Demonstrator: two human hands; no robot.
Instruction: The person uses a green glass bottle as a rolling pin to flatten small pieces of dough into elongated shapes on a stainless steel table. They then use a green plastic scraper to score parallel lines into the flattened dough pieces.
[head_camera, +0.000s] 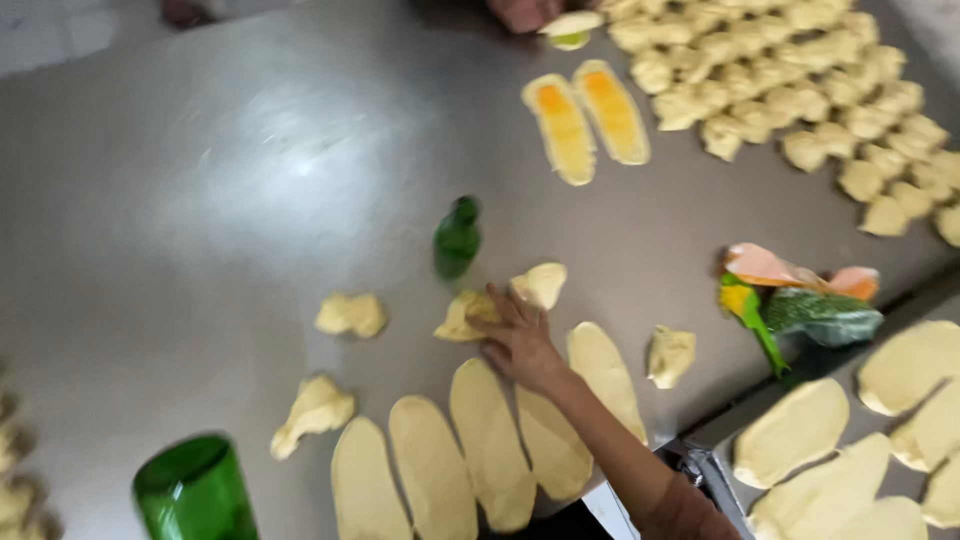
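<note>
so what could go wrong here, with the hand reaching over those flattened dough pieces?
1. The right hand reaches for a dough lump with its forearm over the row of flattened dough ovals; the arm could dent or smear them.
2. An upright green bottle stands just beyond the lump; a nudge might tip it.
3. A second green bottle sits near the metal table edge by the ovals and could get knocked.

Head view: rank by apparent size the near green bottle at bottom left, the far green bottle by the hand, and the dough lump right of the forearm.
1. Near green bottle, largest, though closeness to the camera inflates it.
2. Far green bottle and dough lump: look alike in size, so unranked.
</note>
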